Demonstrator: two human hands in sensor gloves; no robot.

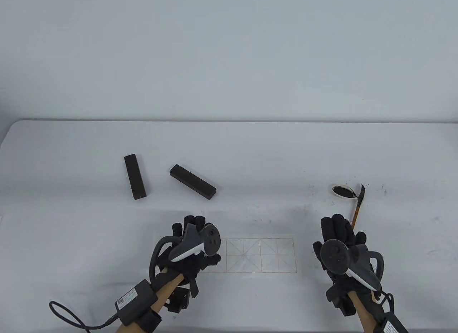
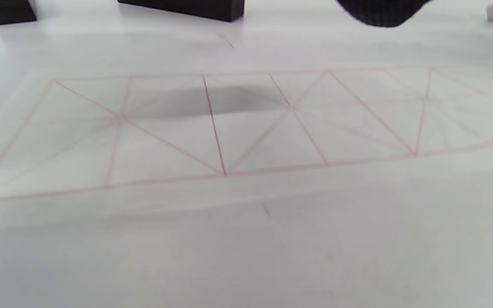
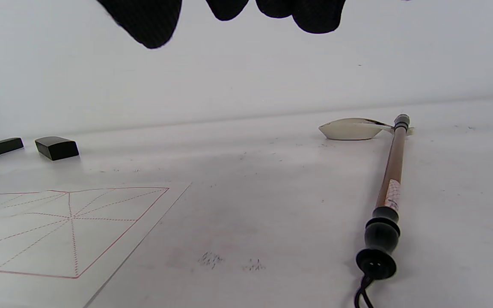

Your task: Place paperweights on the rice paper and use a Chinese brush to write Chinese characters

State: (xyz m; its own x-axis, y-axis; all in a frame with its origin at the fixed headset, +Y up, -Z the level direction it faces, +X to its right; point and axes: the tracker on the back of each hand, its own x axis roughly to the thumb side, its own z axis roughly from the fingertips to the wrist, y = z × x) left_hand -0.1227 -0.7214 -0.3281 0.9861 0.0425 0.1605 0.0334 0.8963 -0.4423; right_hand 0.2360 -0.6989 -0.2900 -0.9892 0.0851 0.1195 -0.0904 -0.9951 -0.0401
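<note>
Nothing of the task is done yet: two dark, bar-shaped paperweights (image 1: 135,176) (image 1: 193,181) lie on the white table (image 1: 250,150) beyond the rice paper (image 1: 261,255), not on it, and its red grid of squares is blank – no characters written. The left hand (image 1: 189,250) hovers over the paper's left end and the right hand (image 1: 340,247) near the brush (image 1: 357,207), both with fingers relaxed and holding nothing – the brown-handled brush rests with its tip at a small ink dish (image 1: 343,192)

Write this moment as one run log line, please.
paperweights: on table, off rice paper | brush: tip on ink dish | left hand, right hand: holding nothing
</note>
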